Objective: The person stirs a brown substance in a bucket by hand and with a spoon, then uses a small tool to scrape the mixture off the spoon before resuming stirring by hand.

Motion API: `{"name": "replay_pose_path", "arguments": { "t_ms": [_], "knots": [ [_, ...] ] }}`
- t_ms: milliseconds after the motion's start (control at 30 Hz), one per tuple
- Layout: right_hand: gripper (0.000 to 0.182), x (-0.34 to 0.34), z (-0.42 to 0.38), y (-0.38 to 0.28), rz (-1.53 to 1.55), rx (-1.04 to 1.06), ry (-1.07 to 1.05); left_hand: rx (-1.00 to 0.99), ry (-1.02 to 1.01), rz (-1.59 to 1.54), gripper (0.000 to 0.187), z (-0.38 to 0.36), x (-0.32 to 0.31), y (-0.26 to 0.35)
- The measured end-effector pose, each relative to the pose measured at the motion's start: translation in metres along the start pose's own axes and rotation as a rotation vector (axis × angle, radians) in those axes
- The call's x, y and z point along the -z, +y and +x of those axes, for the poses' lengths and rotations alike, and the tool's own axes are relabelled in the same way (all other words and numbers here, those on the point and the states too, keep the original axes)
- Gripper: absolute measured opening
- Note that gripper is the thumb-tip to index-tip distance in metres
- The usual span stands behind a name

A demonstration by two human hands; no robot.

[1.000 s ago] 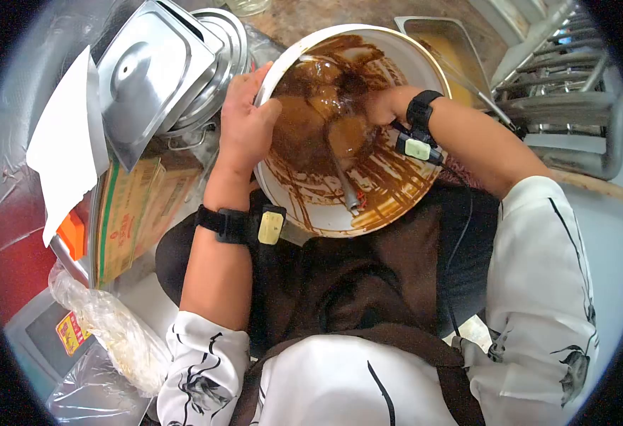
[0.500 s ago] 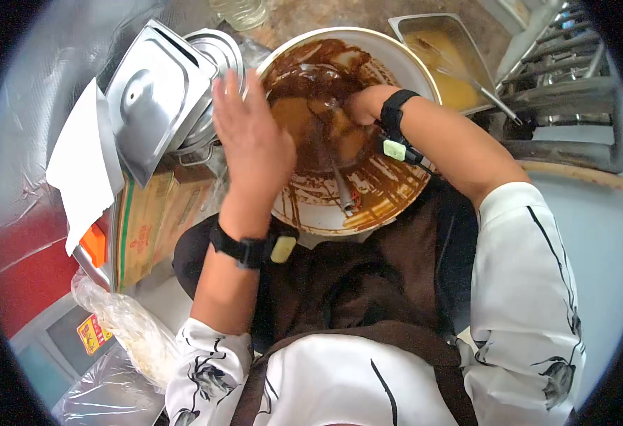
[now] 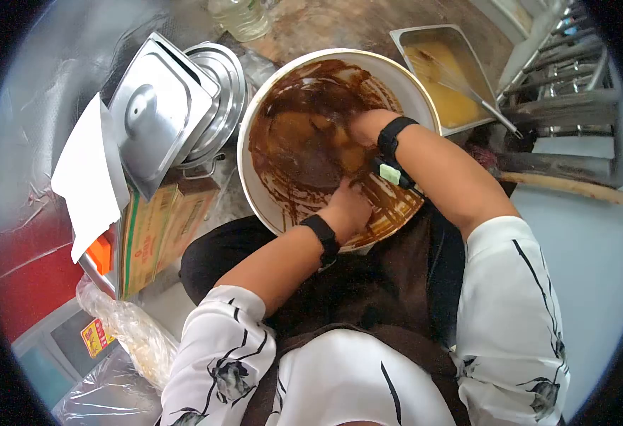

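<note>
A large white tub (image 3: pixel 249 167) stands between my knees, its inner wall smeared with thick dark brown sauce (image 3: pixel 304 135). My left hand (image 3: pixel 350 207) is low inside it, fingers curled closed where the utensil's metal handle lay; the hand now covers that handle. Deeper in the tub, my right hand (image 3: pixel 370 129) reaches into the sauce near the right wall. Its fingers are hidden there, so I cannot see what they touch. Both wrists wear black straps.
Behind right is a metal pan (image 3: pixel 460 117) of yellowish liquid, with a whisk (image 3: pixel 492 106) resting across its rim. At left are steel lids (image 3: pixel 159 106), a cardboard box (image 3: pixel 152 234), white paper (image 3: pixel 91 170) and a plastic bag (image 3: pixel 130 326). Black metal racks (image 3: pixel 567 121) stand right.
My left hand has come down from above the tub's left rim into the tub, closing over the utensil's handle. My right hand stays in the sauce. The view has shifted slightly.
</note>
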State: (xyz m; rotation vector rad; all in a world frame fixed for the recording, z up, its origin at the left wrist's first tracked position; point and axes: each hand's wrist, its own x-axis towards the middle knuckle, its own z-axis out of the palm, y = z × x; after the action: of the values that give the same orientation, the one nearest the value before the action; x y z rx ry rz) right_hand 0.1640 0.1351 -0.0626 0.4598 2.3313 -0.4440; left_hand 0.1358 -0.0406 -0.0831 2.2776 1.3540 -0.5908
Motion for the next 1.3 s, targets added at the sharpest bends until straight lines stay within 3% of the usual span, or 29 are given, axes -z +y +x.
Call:
{"name": "replay_pose_path", "arguments": {
  "t_ms": [67,200,267,300,400,467,500,567,633,667,700,733,800,867,900,967,1067,1133,1300],
  "knots": [
    [0.024,-0.001,0.006,0.001,0.021,-0.004,-0.006,-0.083,-0.114,-0.024,0.024,-0.002,0.007,-0.002],
    [0.025,-0.007,0.012,0.004,0.033,-0.039,-0.002,-0.145,-0.121,0.052,0.025,-0.005,0.014,-0.017],
    [0.025,-0.014,0.016,0.010,0.027,-0.056,0.003,-0.198,0.208,-0.126,0.026,-0.013,0.012,-0.041],
    [0.025,-0.019,0.023,0.015,0.032,-0.022,0.023,-0.197,0.209,-0.124,0.026,-0.021,0.022,-0.053],
    [0.025,-0.023,0.043,0.021,0.035,0.003,0.032,-0.079,0.326,-0.142,0.026,-0.050,0.055,-0.086],
    [0.025,-0.022,0.045,0.022,0.033,-0.010,0.021,0.158,0.397,-0.266,0.023,-0.059,0.059,-0.097],
    [0.023,-0.018,0.034,0.018,0.050,-0.034,0.044,0.158,0.401,-0.263,0.023,-0.062,0.062,-0.102],
    [0.024,-0.015,0.027,0.016,0.070,-0.061,0.068,0.334,0.577,0.180,0.022,-0.066,0.068,-0.110],
    [0.023,-0.027,0.035,0.018,-0.040,-0.061,0.030,0.424,0.622,0.355,0.026,-0.070,0.073,-0.118],
    [0.023,-0.034,0.036,0.019,-0.042,-0.060,0.026,0.450,0.471,0.517,0.035,-0.071,0.074,-0.117],
    [0.023,-0.037,0.032,0.019,-0.037,-0.076,0.105,0.454,0.472,0.515,0.035,-0.075,0.076,-0.115],
    [0.022,-0.039,0.029,0.018,-0.031,-0.091,0.184,0.428,0.416,0.537,0.029,-0.080,0.077,-0.112],
    [0.022,-0.036,0.020,0.007,-0.067,-0.163,0.147,0.397,0.359,0.555,0.024,-0.082,0.075,-0.110],
    [0.021,-0.032,0.017,0.002,-0.109,-0.233,0.113,0.430,0.047,-0.058,0.011,-0.077,0.071,-0.111],
    [0.022,-0.035,0.022,0.003,-0.086,-0.275,0.111,0.434,0.049,-0.060,0.011,-0.077,0.064,-0.112],
    [0.024,-0.039,0.032,0.008,-0.066,-0.318,0.115,0.325,0.410,0.043,0.007,-0.077,0.050,-0.113],
    [0.032,-0.050,0.037,0.022,-0.077,-0.376,0.001,0.345,0.401,-0.015,0.008,-0.080,0.060,-0.104],
    [0.020,-0.055,0.028,0.025,-0.220,-0.269,0.227,0.375,0.423,-0.054,0.009,-0.086,0.058,-0.104],
    [0.021,-0.042,0.032,0.028,-0.057,-0.200,0.140,0.442,0.496,-0.168,0.015,-0.082,0.062,-0.102]
  ]
}}
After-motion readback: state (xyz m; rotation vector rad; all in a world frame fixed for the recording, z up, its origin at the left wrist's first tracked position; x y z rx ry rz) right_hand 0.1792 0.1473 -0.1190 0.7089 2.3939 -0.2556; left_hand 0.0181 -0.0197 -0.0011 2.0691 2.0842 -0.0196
